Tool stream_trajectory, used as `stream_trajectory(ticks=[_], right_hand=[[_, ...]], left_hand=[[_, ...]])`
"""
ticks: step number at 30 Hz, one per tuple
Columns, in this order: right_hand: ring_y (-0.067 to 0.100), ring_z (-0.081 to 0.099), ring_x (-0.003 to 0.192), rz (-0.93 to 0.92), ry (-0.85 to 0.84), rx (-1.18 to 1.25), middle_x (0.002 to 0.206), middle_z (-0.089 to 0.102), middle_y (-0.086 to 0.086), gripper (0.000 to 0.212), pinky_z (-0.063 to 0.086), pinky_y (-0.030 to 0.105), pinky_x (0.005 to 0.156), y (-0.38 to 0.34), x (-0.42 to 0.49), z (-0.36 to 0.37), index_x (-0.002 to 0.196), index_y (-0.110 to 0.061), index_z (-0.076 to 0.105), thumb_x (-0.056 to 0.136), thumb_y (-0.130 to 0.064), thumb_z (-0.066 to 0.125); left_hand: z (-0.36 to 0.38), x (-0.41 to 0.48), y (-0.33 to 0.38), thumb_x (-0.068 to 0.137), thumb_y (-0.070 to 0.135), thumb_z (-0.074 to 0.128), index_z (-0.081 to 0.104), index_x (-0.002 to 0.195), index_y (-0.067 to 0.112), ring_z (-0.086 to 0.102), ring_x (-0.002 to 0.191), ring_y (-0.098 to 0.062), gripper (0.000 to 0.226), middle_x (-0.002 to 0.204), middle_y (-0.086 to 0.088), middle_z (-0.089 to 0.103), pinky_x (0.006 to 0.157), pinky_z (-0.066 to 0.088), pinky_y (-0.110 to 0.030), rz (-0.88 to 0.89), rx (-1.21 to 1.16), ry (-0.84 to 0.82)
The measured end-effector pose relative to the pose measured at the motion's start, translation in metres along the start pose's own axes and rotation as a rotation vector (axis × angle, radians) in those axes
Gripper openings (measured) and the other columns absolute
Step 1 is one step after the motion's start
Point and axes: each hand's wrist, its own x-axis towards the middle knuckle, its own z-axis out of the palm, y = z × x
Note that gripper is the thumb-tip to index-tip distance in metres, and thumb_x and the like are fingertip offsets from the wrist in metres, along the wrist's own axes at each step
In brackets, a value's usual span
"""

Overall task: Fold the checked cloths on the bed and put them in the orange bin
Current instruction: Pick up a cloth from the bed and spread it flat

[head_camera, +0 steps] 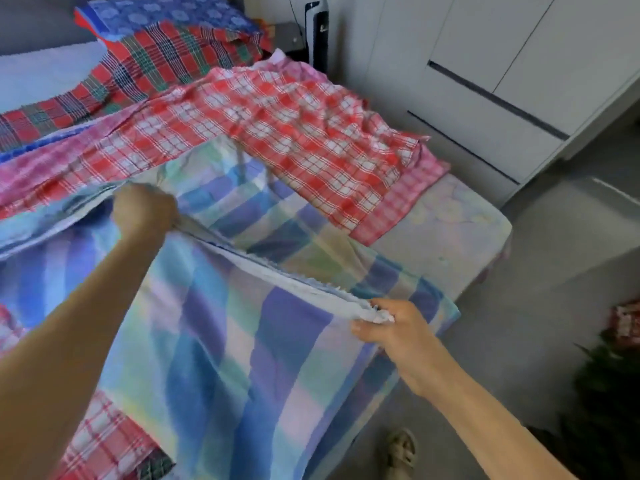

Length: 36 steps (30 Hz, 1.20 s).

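Observation:
A blue, green and pink checked cloth [221, 341] is lifted over the near part of the bed. My left hand [145, 211] grips its upper edge at the left, my right hand [388, 327] pinches the same edge at the right, and the edge runs taut between them. The cloth hangs down from that edge towards me. Behind it a red and white checked cloth [277, 126] lies crumpled across the bed, over a pink checked one [405, 199]. A darker red and green checked cloth [145, 64] lies at the back left. No orange bin is in view.
The bed's pale mattress [446, 223] shows bare at its right corner. White cupboards [502, 71] stand along the right wall, with grey floor [554, 244] between. A blue patterned pillow [166, 12] lies at the bed's head. A dark plant [606, 393] stands at the lower right.

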Motion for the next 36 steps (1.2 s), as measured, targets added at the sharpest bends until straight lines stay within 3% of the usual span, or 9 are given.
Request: stream_trajectory(ticks=[3, 8, 9, 12, 16, 23, 27, 31, 36], right_hand=[[0.036, 0.062, 0.081, 0.145, 0.215, 0.117, 0.084, 0.064, 0.030, 0.010, 0.045, 0.037, 0.072, 0.044, 0.019, -0.092, 0.090, 0.014, 0.063, 0.081, 0.010, 0.059], [0.025, 0.045, 0.067, 0.371, 0.433, 0.055, 0.067, 0.047, 0.023, 0.011, 0.033, 0.037, 0.063, 0.160, 0.089, -0.201, 0.073, 0.012, 0.055, 0.072, 0.002, 0.058], [0.023, 0.041, 0.066, 0.393, 0.426, 0.014, 0.065, 0.043, 0.022, 0.013, 0.030, 0.035, 0.061, 0.180, 0.103, -0.206, 0.070, 0.010, 0.051, 0.068, -0.002, 0.057], [0.018, 0.026, 0.057, 0.407, 0.363, -0.083, 0.055, 0.025, 0.012, 0.025, 0.018, 0.031, 0.054, 0.239, 0.149, -0.226, 0.058, 0.001, 0.033, 0.073, 0.004, 0.052], [0.015, 0.017, 0.052, 0.380, 0.274, -0.188, 0.051, 0.018, -0.001, 0.044, 0.011, 0.032, 0.055, 0.289, 0.190, -0.245, 0.054, -0.017, 0.022, 0.075, 0.008, 0.051], [0.011, 0.029, 0.051, -0.028, 0.225, -0.330, 0.051, 0.036, 0.006, 0.029, 0.023, 0.021, 0.046, 0.261, 0.182, -0.307, 0.061, 0.004, 0.047, 0.085, -0.011, 0.054], [0.026, 0.040, 0.061, 0.218, 0.247, -0.397, 0.058, 0.046, 0.007, 0.029, 0.022, 0.026, 0.048, 0.317, 0.230, -0.303, 0.059, -0.006, 0.044, 0.086, 0.003, 0.052], [0.035, 0.055, 0.093, 0.318, 0.218, -0.488, 0.096, 0.060, 0.019, 0.013, 0.037, 0.033, 0.069, 0.351, 0.261, -0.293, 0.093, 0.002, 0.060, 0.083, -0.001, 0.053], [0.013, 0.050, 0.076, 0.430, 0.140, 0.055, 0.089, 0.046, -0.001, 0.040, 0.040, 0.019, 0.058, 0.350, 0.260, -0.292, 0.105, -0.010, 0.041, 0.077, 0.004, 0.066]], left_hand=[[0.082, -0.017, 0.102, 0.083, 0.003, 0.049, 0.050, 0.064, -0.001, 0.061, 0.094, -0.039, 0.019, 0.070, -0.018, 0.054, 0.068, 0.044, -0.033, 0.077, -0.045, -0.246], [0.261, -0.068, 0.190, 0.090, 0.006, 0.051, 0.057, 0.085, 0.008, 0.063, 0.104, -0.032, 0.008, 0.111, -0.019, 0.062, 0.080, 0.056, -0.036, -0.003, -0.305, -0.563], [0.283, -0.077, 0.187, 0.090, 0.005, 0.051, 0.057, 0.091, 0.006, 0.063, 0.104, -0.032, 0.006, 0.110, -0.018, 0.060, 0.077, 0.056, -0.035, -0.066, -0.337, -0.590], [0.360, -0.117, 0.174, 0.088, 0.009, 0.053, 0.038, 0.132, 0.000, 0.058, 0.109, -0.035, 0.048, 0.125, -0.021, 0.053, 0.088, 0.051, -0.040, -0.078, -0.251, -0.529], [0.410, -0.176, 0.147, 0.085, 0.003, 0.051, 0.051, 0.123, 0.007, 0.062, 0.093, -0.036, 0.039, 0.091, -0.018, 0.065, 0.078, 0.045, -0.036, 0.011, -0.069, -0.530], [0.413, -0.211, 0.141, 0.086, 0.005, 0.058, 0.058, 0.098, 0.005, 0.055, 0.077, -0.028, 0.012, 0.082, -0.011, 0.060, 0.072, 0.040, -0.035, 0.091, 0.014, -0.313], [0.424, -0.212, 0.122, 0.080, -0.001, 0.062, 0.063, 0.095, 0.001, 0.062, 0.086, -0.037, 0.015, 0.091, -0.019, 0.065, 0.079, 0.047, -0.043, 0.164, 0.117, -0.443], [0.413, -0.237, 0.082, 0.077, -0.004, 0.063, 0.067, 0.089, 0.000, 0.061, 0.084, -0.040, 0.013, 0.088, -0.019, 0.064, 0.074, 0.047, -0.045, 0.228, 0.200, -0.359], [0.355, -0.293, 0.001, 0.078, -0.006, 0.065, 0.064, 0.100, -0.003, 0.058, 0.089, -0.043, 0.023, 0.097, -0.025, 0.062, 0.081, 0.045, -0.050, -0.151, 0.223, -0.086]])
